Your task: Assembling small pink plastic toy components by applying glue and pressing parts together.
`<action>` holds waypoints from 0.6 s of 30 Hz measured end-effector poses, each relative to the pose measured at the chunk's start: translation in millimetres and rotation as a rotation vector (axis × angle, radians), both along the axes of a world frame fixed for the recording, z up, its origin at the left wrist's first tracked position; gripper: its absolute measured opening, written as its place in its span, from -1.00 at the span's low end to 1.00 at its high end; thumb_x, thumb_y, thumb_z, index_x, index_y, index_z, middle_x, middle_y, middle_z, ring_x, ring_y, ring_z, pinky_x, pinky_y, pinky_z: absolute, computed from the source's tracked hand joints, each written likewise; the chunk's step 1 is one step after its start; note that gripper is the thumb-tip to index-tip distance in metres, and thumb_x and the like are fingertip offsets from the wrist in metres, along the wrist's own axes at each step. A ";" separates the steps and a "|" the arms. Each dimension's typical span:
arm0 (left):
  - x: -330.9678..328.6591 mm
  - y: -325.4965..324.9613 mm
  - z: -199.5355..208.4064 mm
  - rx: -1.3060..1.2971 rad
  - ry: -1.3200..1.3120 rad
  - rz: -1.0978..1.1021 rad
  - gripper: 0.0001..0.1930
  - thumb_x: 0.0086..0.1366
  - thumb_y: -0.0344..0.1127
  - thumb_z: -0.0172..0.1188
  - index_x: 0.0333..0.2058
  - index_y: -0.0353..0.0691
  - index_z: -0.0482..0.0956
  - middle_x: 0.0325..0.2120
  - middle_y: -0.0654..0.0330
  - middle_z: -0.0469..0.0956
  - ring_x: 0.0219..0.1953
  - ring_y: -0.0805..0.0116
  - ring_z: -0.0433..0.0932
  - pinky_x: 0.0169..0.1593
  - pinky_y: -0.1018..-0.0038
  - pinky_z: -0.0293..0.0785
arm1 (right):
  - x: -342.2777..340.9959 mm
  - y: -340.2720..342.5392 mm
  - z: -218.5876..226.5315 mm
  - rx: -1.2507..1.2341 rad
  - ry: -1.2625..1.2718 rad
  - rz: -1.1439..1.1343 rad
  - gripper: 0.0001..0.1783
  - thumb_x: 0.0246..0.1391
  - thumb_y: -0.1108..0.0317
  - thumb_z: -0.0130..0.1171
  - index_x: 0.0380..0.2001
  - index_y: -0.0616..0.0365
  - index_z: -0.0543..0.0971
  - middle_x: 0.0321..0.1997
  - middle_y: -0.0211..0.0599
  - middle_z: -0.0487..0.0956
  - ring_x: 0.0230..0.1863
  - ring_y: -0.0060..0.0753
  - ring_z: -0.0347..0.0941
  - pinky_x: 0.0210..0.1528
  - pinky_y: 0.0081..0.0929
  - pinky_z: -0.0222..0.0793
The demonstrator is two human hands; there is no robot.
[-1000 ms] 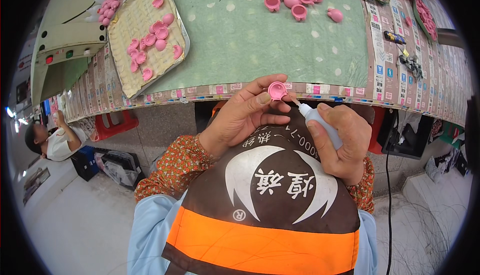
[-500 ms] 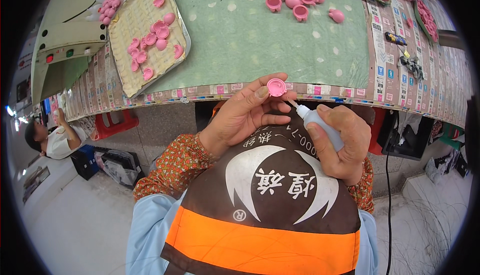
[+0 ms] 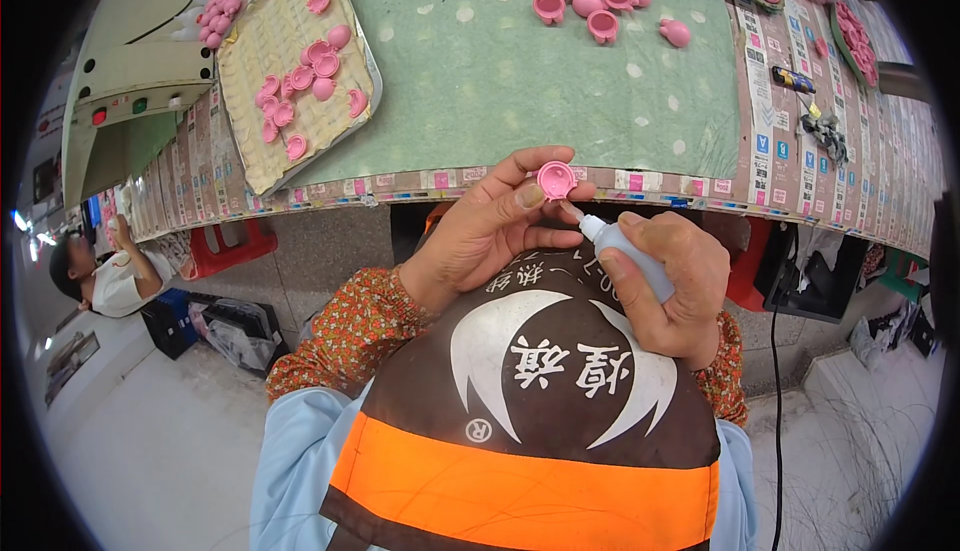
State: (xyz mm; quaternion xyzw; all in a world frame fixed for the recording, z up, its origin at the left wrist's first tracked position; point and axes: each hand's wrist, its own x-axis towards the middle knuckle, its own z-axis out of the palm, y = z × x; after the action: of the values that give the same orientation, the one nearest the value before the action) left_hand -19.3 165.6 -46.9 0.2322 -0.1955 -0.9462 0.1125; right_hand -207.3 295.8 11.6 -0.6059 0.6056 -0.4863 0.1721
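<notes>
Between thumb and fingers, my left hand (image 3: 492, 213) pinches a small pink cup-shaped plastic part (image 3: 556, 181), its hollow side facing up. My right hand (image 3: 672, 281) is wrapped round a pale squeeze bottle (image 3: 636, 259) with a white cap and thin nozzle. The nozzle points up and left, its tip just below the pink part; I cannot tell whether they touch. Both hands are in front of the table's near edge, above my dark apron. More pink parts (image 3: 602, 26) lie loose on the green mat (image 3: 540, 91) at the far side.
At the left, a cloth-lined tray (image 3: 245, 131) holds several pink parts, beside a beige machine (image 3: 140, 91) with coloured buttons. Green trays of pink pieces (image 3: 855, 41) stand at the far right, near a dark tube (image 3: 792, 79). Another person (image 3: 115, 271) sits at far left.
My right hand has shifted slightly left with the bottle, bringing the nozzle further under the pink part. The part in my left hand is slightly lower and tilted a little differently.
</notes>
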 end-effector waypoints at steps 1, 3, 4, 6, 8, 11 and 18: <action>-0.1 0.1 -1.1 -0.004 0.000 0.001 -0.47 0.49 -0.24 0.13 0.35 -0.15 0.24 0.18 -0.07 0.49 0.07 0.30 0.59 0.14 0.23 0.66 | 0.3 0.0 0.7 0.002 0.001 0.001 -0.68 -0.11 0.55 0.45 -0.23 0.31 0.61 -0.52 -0.20 0.53 -0.58 -0.21 0.48 -0.54 -0.34 0.32; -0.4 0.3 -1.8 -0.010 0.001 0.006 -0.48 0.49 -0.26 0.13 0.35 -0.15 0.25 0.19 -0.07 0.48 0.07 0.30 0.60 0.14 0.23 0.66 | 0.4 0.0 0.8 0.002 0.014 0.003 -0.68 -0.11 0.54 0.45 -0.23 0.32 0.61 -0.52 -0.20 0.53 -0.59 -0.21 0.48 -0.54 -0.34 0.32; -0.7 0.6 -1.7 -0.011 0.002 0.010 -0.48 0.49 -0.26 0.13 0.34 -0.14 0.26 0.19 -0.07 0.48 0.08 0.30 0.60 0.14 0.23 0.66 | 0.1 -0.1 0.4 0.000 0.024 0.004 -0.67 -0.11 0.54 0.45 -0.23 0.32 0.61 -0.52 -0.20 0.53 -0.58 -0.21 0.48 -0.54 -0.34 0.32; -0.4 1.1 -1.6 -0.017 -0.002 0.016 -0.49 0.48 -0.26 0.14 0.34 -0.14 0.26 0.19 -0.08 0.48 0.08 0.29 0.60 0.14 0.23 0.66 | -0.2 -0.4 -0.2 0.000 0.045 0.006 -0.67 -0.11 0.54 0.45 -0.23 0.32 0.60 -0.52 -0.20 0.53 -0.58 -0.20 0.48 -0.54 -0.33 0.32; 0.6 1.8 -1.8 -0.025 -0.014 0.024 -0.48 0.48 -0.26 0.14 0.34 -0.14 0.26 0.20 -0.08 0.47 0.08 0.29 0.60 0.14 0.23 0.66 | -0.6 -0.7 -0.8 0.002 0.064 0.006 -0.67 -0.11 0.54 0.45 -0.23 0.33 0.60 -0.52 -0.20 0.53 -0.58 -0.20 0.49 -0.54 -0.33 0.32; -1.2 1.2 -0.1 -0.020 -0.007 0.024 -0.48 0.48 -0.26 0.15 0.34 -0.13 0.27 0.20 -0.09 0.47 0.07 0.27 0.60 0.13 0.24 0.67 | -1.2 1.5 1.7 0.005 0.068 -0.012 -0.68 -0.11 0.53 0.45 -0.23 0.32 0.61 -0.52 -0.19 0.54 -0.58 -0.19 0.49 -0.54 -0.33 0.34; -0.7 1.4 1.3 -0.037 -0.025 0.033 -0.49 0.47 -0.26 0.16 0.32 -0.15 0.29 0.17 -0.08 0.49 0.05 0.27 0.62 0.11 0.26 0.68 | -4.5 3.6 2.5 0.016 0.057 -0.048 -0.68 -0.11 0.51 0.45 -0.23 0.31 0.61 -0.53 -0.18 0.54 -0.57 -0.17 0.50 -0.52 -0.32 0.36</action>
State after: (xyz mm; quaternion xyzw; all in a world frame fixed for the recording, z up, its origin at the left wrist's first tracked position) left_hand -20.0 167.0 -45.6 0.2452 -0.2104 -0.9374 0.1297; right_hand -211.8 299.4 14.2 -0.6035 0.6284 -0.4680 0.1480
